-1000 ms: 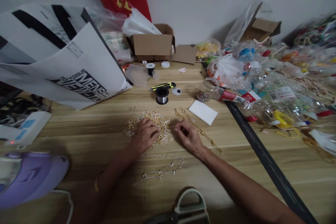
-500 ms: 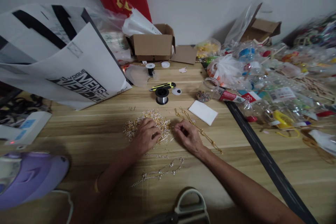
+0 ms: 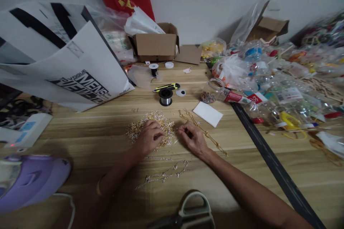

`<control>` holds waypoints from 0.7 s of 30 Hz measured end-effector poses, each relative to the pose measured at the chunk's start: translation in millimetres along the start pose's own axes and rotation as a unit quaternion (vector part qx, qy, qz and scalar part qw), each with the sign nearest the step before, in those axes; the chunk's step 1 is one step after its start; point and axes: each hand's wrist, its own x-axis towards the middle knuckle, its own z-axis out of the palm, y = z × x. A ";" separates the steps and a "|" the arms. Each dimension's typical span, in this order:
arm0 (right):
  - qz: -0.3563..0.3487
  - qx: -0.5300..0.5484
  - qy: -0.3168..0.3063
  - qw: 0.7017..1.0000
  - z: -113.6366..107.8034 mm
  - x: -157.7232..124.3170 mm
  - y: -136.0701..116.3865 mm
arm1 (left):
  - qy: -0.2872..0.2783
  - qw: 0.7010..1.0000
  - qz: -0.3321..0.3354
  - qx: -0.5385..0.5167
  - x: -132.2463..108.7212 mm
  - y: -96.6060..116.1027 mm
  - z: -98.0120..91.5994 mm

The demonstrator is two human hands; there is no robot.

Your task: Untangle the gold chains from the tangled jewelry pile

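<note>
A loose pile of small gold and silver beads and findings [image 3: 156, 116] lies on the wooden table. Over its near side rests my left hand [image 3: 151, 136], thumb and forefinger pinched together; what they hold is too small to make out. My right hand [image 3: 192, 137] is at the pile's right edge, its fingertips also closed in a pinch on something tiny that I cannot name. Beside the right hand runs a gold chain [image 3: 208, 135]. Nearer to me a silver chain [image 3: 162, 176] is laid in a loop, with a short straight silver piece of chain [image 3: 158, 158] above it.
Beyond the pile are a wire spool [image 3: 166, 97], a yellow-black utility knife [image 3: 166, 87], a bead jar [image 3: 208, 96] and white paper [image 3: 208, 114]. Scissors [image 3: 195, 209] lie at the front. A purple iron [image 3: 34, 180] and white bag [image 3: 70, 64] stand left; plastic bottles [image 3: 285, 96] crowd the right.
Both hands stay almost where they were, still pinched. The view has shifted very slightly; the objects on the table have not visibly moved.
</note>
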 end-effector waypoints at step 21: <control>0.001 -0.003 -0.005 1.000 1.0 0.0 2.5 | -0.009 0.995 0.053 0.090 -5.6 9.2 6.6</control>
